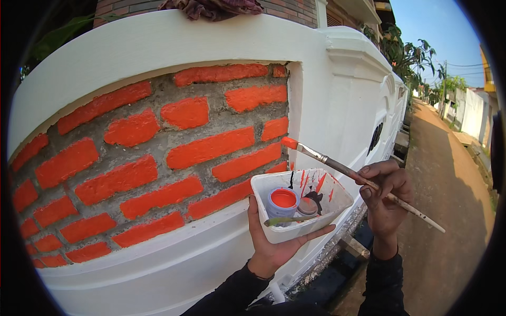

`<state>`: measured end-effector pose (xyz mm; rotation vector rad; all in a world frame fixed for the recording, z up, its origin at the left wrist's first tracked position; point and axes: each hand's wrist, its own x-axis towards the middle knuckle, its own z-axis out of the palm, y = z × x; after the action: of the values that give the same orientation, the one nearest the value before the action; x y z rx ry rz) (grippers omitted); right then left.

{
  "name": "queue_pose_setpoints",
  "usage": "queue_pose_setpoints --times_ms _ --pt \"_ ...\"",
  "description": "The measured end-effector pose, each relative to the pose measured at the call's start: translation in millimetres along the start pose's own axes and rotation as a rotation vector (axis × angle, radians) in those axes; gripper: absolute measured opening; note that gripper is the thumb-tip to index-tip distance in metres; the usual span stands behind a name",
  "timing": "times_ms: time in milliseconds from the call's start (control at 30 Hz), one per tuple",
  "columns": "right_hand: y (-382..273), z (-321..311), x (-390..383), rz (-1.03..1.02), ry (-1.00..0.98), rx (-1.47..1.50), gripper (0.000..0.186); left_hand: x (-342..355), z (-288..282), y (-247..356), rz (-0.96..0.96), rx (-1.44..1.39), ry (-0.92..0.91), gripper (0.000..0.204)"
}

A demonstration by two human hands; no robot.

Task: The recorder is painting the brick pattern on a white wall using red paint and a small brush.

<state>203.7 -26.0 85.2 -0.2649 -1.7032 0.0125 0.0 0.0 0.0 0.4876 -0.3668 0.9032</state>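
Note:
My right hand [387,195] pinches the handle of a long paintbrush [345,169]. Its flat bristles are coated in orange-red paint and point left, close to the right end of the brick panel [211,147]. From below, my left hand [274,239] cradles a white plastic tub [337,203] streaked with red and dark paint. Inside the tub stand a small pot of orange-red paint [283,199] and a smaller pot [307,206] with a dull brownish top. A greenish stick-like tool [290,220] lies across the front of them. The bricks are orange-red, with grey mortar between them.
White wall mouldings [158,47] frame the panel. A crumpled purple-brown cloth [213,8] lies on top of the wall. At right, a brown lane [432,158] runs off beside a dark drain [337,268] at the wall's foot.

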Motion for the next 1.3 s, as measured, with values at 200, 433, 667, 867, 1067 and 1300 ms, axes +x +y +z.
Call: queue_pose_setpoints --times_ms 200,433,667,867,1067,1300 --pt "0 24 45 0.181 0.323 0.201 0.017 -3 4 4 -0.001 -0.014 0.019 0.106" --pt "23 30 92 0.075 0.328 0.010 0.019 -14 -8 1 -0.041 -0.066 0.012 0.113" --pt "37 47 111 0.005 0.288 -0.038 0.017 -23 -4 -3 -0.060 -0.056 0.038 0.116" --pt "38 49 117 0.029 0.230 -0.085 0.017 -30 -1 -4 -0.064 -0.071 0.046 0.115" --pt "38 46 117 -0.043 0.231 -0.112 0.018 -36 -5 -4 -0.065 -0.069 0.066 0.114" --pt "39 48 114 -0.061 0.200 -0.203 0.014 -43 -6 -3 -0.056 -0.041 0.092 0.116"
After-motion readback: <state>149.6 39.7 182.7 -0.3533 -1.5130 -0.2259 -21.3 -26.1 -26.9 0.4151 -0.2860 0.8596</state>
